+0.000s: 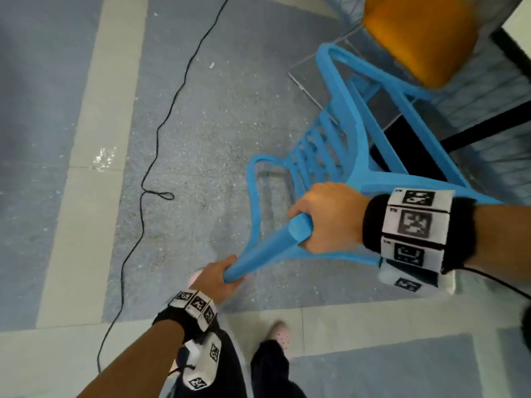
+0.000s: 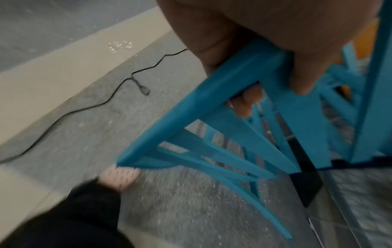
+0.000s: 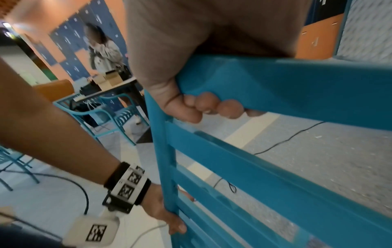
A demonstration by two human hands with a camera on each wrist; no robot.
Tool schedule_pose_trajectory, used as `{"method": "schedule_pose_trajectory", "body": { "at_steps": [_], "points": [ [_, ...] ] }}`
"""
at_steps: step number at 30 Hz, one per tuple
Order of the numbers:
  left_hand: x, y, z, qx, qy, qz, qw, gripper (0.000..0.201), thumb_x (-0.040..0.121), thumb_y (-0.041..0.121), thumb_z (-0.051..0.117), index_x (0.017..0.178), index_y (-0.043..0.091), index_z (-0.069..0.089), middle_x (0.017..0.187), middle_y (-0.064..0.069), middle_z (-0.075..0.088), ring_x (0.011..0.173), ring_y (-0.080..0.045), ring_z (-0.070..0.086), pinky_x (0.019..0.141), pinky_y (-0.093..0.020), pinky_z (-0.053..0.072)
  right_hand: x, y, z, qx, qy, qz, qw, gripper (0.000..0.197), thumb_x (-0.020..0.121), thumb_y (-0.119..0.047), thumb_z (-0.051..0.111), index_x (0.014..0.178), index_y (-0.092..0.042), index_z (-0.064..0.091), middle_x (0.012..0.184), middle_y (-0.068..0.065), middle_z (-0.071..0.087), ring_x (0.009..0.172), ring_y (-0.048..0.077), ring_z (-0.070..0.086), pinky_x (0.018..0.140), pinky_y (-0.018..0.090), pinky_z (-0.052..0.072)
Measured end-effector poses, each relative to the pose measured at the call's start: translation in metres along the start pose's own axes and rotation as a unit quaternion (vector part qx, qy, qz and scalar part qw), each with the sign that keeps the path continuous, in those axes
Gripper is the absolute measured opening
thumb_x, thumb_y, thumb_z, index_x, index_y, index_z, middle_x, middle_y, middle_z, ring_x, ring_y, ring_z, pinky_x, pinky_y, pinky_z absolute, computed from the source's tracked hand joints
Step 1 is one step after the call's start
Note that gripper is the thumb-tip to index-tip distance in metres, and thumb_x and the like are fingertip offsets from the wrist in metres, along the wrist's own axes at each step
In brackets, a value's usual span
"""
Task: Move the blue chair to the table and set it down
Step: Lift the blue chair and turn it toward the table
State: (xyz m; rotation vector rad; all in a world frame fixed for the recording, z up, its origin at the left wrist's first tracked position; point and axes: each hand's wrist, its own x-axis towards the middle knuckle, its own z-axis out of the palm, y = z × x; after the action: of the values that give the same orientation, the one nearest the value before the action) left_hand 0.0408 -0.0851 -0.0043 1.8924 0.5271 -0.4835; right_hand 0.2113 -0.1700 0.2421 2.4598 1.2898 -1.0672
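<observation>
The blue chair (image 1: 330,145) is tilted away from me, with its slatted back nearest me and its legs reaching toward the table (image 1: 520,21) at the upper right. My left hand (image 1: 218,278) grips the left end of the chair's top rail. My right hand (image 1: 327,216) grips the same rail further right. In the left wrist view my left hand (image 2: 254,42) wraps the blue chair (image 2: 191,117) at a corner of its frame. In the right wrist view the fingertips (image 3: 231,109) of my right hand (image 3: 180,67) curl under the blue chair's (image 3: 275,87) rail.
An orange-seated chair (image 1: 416,35) stands by the table, just past the blue chair's legs. A black table base (image 1: 482,130) lies on the floor there. A black cable (image 1: 161,133) snakes across the grey floor to the left. In the right wrist view a person (image 3: 104,48) stands beside another table.
</observation>
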Motion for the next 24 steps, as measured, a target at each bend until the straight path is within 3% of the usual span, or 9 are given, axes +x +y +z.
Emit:
{"method": "schedule_pose_trajectory", "body": {
  "at_steps": [3,4,7,9,11,15,18,22,24],
  "points": [
    [-0.020,0.005,0.007,0.003,-0.003,0.051,0.999,0.027,0.063,0.056,0.050,0.087,0.045,0.050,0.058,0.014,0.065,0.056,0.007,0.060,0.057,-0.012,0.046,-0.034,0.011,0.012,0.007,0.036,-0.021,0.999,0.037,0.073,-0.023,0.064,0.046,-0.028,0.040,0.048,-0.008,0.037,0.066,0.019,0.047,0.063,0.026,0.037],
    [-0.027,0.013,0.006,0.018,0.001,0.072,0.997,0.021,0.067,0.050,0.056,0.085,0.042,0.050,0.050,0.017,0.058,0.053,0.008,0.055,0.050,-0.007,0.038,-0.049,0.016,0.015,0.016,0.042,-0.026,0.999,0.044,0.073,-0.022,0.066,0.044,-0.030,0.033,0.047,-0.010,0.036,0.064,0.019,0.047,0.061,0.025,0.035],
    [-0.044,0.038,-0.004,0.068,0.015,0.105,0.992,0.021,0.072,0.033,0.063,0.084,0.027,0.047,0.045,0.019,0.053,0.052,0.015,0.050,0.049,0.001,0.035,-0.100,0.033,0.027,0.059,0.061,-0.036,0.996,0.048,0.071,-0.019,0.072,0.045,-0.034,0.034,0.046,-0.010,0.041,0.056,0.018,0.047,0.050,0.022,0.032],
    [-0.056,0.059,-0.009,0.089,0.036,0.134,0.986,0.020,0.070,0.035,0.062,0.087,0.028,0.052,0.059,0.039,0.060,0.057,0.025,0.050,0.055,0.007,0.034,-0.137,0.048,0.043,0.091,0.079,-0.039,0.992,0.039,0.070,-0.018,0.073,0.048,-0.031,0.044,0.047,-0.003,0.049,0.050,0.018,0.050,0.047,0.022,0.035],
    [-0.063,0.087,-0.010,0.119,0.042,0.153,0.980,0.017,0.071,0.028,0.064,0.088,0.028,0.062,0.063,0.038,0.064,0.069,0.017,0.057,0.064,0.003,0.038,-0.168,0.066,0.061,0.126,0.105,-0.031,0.986,0.027,0.070,-0.019,0.070,0.051,-0.023,0.050,0.048,0.002,0.052,0.045,0.012,0.049,0.047,0.023,0.037],
    [-0.068,0.158,0.005,0.226,0.032,0.191,0.955,0.034,0.073,0.039,0.061,0.096,0.015,0.067,0.083,-0.015,0.075,0.077,-0.027,0.068,0.071,-0.028,0.050,-0.222,0.113,0.082,0.196,0.218,0.026,0.956,0.014,0.073,-0.002,0.074,0.067,0.006,0.063,0.057,0.017,0.059,0.052,0.013,0.057,0.049,0.019,0.039],
    [-0.078,0.200,0.036,0.280,0.015,0.233,0.931,0.052,0.069,0.057,0.045,0.093,0.016,0.067,0.082,-0.018,0.075,0.078,-0.034,0.070,0.072,-0.041,0.057,-0.269,0.147,0.103,0.229,0.270,0.057,0.933,0.017,0.069,0.001,0.076,0.071,0.013,0.064,0.067,0.031,0.065,0.060,0.028,0.062,0.057,0.023,0.042],
    [-0.087,0.238,0.078,0.341,0.008,0.289,0.895,0.060,0.062,0.058,0.032,0.084,0.016,0.069,0.071,-0.019,0.074,0.067,-0.038,0.069,0.062,-0.041,0.057,-0.323,0.182,0.138,0.252,0.311,0.066,0.914,0.017,0.064,-0.021,0.067,0.057,-0.008,0.058,0.053,0.013,0.056,0.056,0.007,0.056,0.050,0.009,0.036],
    [-0.088,0.258,0.093,0.377,0.000,0.296,0.878,0.061,0.061,0.059,0.028,0.085,0.019,0.067,0.072,-0.019,0.074,0.069,-0.038,0.068,0.062,-0.041,0.055,-0.344,0.200,0.151,0.264,0.339,0.077,0.900,0.030,0.063,-0.031,0.066,0.062,-0.002,0.061,0.055,0.014,0.059,0.062,0.012,0.057,0.051,0.014,0.039]
  ]
}}
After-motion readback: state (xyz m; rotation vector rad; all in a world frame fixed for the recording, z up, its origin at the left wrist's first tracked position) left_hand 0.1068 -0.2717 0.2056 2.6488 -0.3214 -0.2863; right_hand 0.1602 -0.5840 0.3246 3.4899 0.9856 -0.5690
